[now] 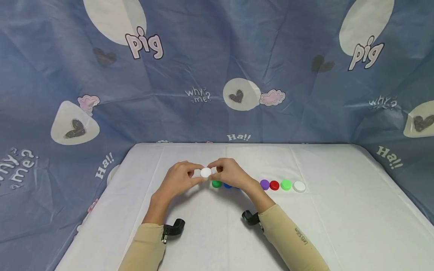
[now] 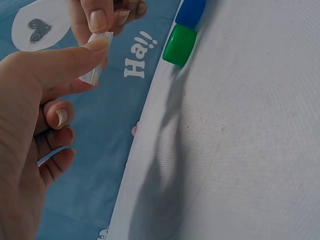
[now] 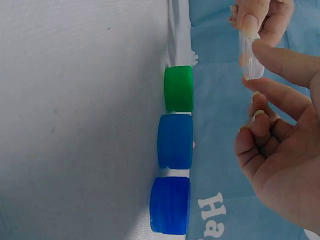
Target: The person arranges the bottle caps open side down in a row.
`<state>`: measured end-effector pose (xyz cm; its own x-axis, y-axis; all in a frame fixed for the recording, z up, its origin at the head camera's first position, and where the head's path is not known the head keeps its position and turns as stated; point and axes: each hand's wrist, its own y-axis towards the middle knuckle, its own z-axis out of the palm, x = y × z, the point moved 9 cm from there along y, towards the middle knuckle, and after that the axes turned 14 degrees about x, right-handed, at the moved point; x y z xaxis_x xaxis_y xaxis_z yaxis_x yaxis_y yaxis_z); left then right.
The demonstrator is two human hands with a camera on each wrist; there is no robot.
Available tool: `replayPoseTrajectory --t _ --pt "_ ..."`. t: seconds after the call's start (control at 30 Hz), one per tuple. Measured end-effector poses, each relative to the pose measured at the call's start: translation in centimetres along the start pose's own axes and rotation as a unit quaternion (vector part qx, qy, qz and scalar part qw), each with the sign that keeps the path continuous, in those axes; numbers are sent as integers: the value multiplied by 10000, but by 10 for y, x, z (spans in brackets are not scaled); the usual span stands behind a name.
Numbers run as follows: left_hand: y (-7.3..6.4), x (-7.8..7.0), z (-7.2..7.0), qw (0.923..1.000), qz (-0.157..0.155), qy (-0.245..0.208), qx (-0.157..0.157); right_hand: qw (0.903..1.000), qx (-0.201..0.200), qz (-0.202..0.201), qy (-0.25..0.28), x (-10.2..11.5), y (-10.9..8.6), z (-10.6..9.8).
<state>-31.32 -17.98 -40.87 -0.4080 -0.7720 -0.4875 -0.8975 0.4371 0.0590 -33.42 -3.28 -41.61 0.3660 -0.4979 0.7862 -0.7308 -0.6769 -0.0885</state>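
Observation:
Both hands hold one small white round cap (image 1: 205,172) up above the far part of the table. My left hand (image 1: 178,178) pinches its left side between thumb and forefinger. From the right, my right hand (image 1: 232,174) pinches the opposite side the same way. Seen edge-on in the right wrist view, the cap (image 3: 254,69) looks thin and translucent. Beneath the hands stands a green cap (image 1: 216,184), beside a lighter blue cap (image 3: 175,142) and a darker blue cap (image 3: 170,205). In the head view the right hand and forearm partly cover the blue ones.
The row continues right of my right forearm with a purple cap (image 1: 265,184), a red cap (image 1: 274,185), a light green cap (image 1: 286,184) and a white cap (image 1: 299,186). A white cloth covers the table (image 1: 203,241). Behind it hangs a blue printed curtain (image 1: 190,124).

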Motion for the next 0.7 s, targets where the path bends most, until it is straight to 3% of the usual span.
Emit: replayPoseTrajectory --t 0.7 --pt "2 7 7 9991 -300 -45 281 9995 -14 123 -302 -4 4 3"
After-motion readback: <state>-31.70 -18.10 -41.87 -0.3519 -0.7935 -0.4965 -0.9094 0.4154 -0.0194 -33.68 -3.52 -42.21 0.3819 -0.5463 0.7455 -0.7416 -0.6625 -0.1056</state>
